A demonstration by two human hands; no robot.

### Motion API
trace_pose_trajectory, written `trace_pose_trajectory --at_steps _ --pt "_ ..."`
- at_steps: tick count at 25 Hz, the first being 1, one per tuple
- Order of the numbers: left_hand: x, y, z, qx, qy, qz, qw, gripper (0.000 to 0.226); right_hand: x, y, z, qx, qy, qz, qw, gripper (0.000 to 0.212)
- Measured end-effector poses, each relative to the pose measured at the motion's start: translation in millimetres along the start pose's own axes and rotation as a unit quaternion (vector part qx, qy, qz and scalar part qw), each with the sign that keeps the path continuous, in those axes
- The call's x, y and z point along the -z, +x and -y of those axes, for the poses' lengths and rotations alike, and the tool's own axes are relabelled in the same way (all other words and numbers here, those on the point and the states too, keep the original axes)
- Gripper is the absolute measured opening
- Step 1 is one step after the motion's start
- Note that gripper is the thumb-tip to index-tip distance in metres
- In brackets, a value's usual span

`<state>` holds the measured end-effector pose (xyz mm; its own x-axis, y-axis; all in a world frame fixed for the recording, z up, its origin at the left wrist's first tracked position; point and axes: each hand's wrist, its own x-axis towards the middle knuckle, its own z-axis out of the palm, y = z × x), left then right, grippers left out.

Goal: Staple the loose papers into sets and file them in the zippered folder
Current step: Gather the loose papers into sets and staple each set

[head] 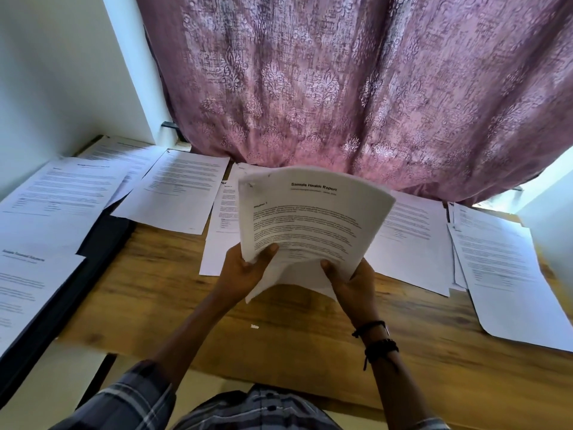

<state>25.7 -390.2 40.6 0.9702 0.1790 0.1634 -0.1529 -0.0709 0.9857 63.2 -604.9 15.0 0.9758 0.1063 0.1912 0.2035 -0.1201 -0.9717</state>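
Both hands hold up a set of papers (pixel 310 212) headed "Sample Health Report", lifted off the wooden table (pixel 173 299). A staple shows near its top left corner. My left hand (pixel 248 268) grips the bottom left edge, thumb on the front page. My right hand (pixel 350 280) grips the bottom right edge. The set bows outward and its lower sheets hang loose. A dark folder (pixel 105 237) lies at the left, mostly covered by sheets; whether it is zipped I cannot tell. No stapler is in view.
Loose printed sheets lie along the table's back: a left pile (pixel 55 197), a centre-left page (pixel 179 190), pages behind the held set, and a stack at the right (pixel 511 274). A small strip of staples (pixel 255 326) rests on the wood. A pink curtain (pixel 356 88) hangs behind.
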Motion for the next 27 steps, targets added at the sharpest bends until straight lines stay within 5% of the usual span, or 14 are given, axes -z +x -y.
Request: trace_pose_trajectory --at_steps 4,7,10,13,17,20,23,24,27 --pt "4.1 3.3 -4.8 0.048 0.016 0.008 0.999 0.023 9.3 5.7 5.6 -0.019 -0.017 0.017 1.0 0.03" --pt "11.1 1.5 -1.4 0.143 -0.03 -0.001 0.989 0.018 26.4 4.5 1.5 -0.116 0.013 0.076 0.99 0.031" --pt "17.0 -1.5 13.6 0.251 -0.112 -0.094 0.957 0.052 44.7 -14.0 2.0 -0.264 0.278 0.093 0.919 0.05" --pt "6.8 -7.9 15.2 0.311 -0.248 -0.198 0.896 0.064 31.0 -38.2 9.6 -0.282 0.426 0.064 0.857 0.079" --pt "-27.8 -18.6 0.5 0.329 -0.269 -0.134 0.895 0.04 -11.1 -44.7 19.2 -0.243 0.3 -0.01 0.923 0.08" --pt "-10.2 -11.4 -13.0 0.236 -0.354 -0.049 0.903 0.045 13.0 -30.5 37.6 -0.17 0.203 -0.035 0.964 0.048" --pt "42.2 4.2 -30.3 0.131 -0.54 0.088 0.827 0.069 59.6 -15.9 54.3 -0.131 0.142 0.042 0.98 0.041" --pt "57.0 8.9 -37.4 0.133 -0.538 0.111 0.825 0.078 71.9 -12.2 57.8 -0.112 0.12 0.081 0.983 0.044" --pt "74.0 23.0 -54.1 0.183 -0.326 0.106 0.922 0.079 87.7 -2.0 61.0 -0.069 0.047 0.125 0.989 0.044"
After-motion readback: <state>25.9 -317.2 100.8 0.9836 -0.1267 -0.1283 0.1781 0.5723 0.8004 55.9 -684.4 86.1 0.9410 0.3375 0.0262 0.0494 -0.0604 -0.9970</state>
